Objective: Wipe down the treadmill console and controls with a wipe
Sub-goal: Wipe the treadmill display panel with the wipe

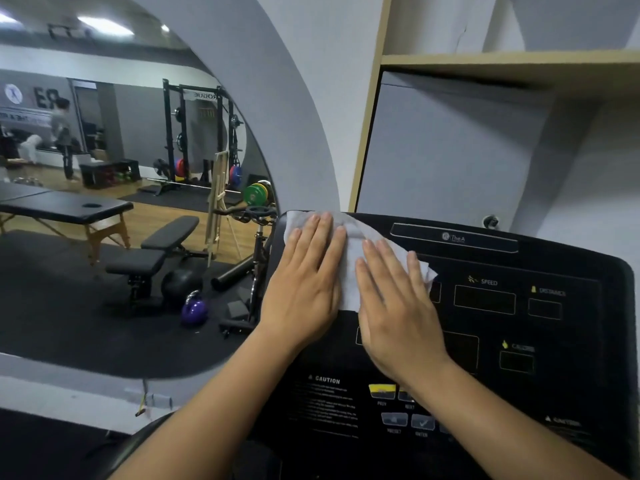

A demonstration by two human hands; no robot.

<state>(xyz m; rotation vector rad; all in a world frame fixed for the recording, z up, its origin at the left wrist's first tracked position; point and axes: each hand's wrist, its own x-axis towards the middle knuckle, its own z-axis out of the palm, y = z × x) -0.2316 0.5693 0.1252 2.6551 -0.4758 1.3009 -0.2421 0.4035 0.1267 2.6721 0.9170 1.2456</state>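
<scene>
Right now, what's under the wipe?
The wipe lies flat on the console at its upper left corner, pressed by left hand and right hand. Any display beneath is hidden.

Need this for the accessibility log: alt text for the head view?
Both hands, left hand and right hand, press a white wipe flat on the upper left of a black treadmill console. An arched mirror on the left reflects gym equipment.
</scene>
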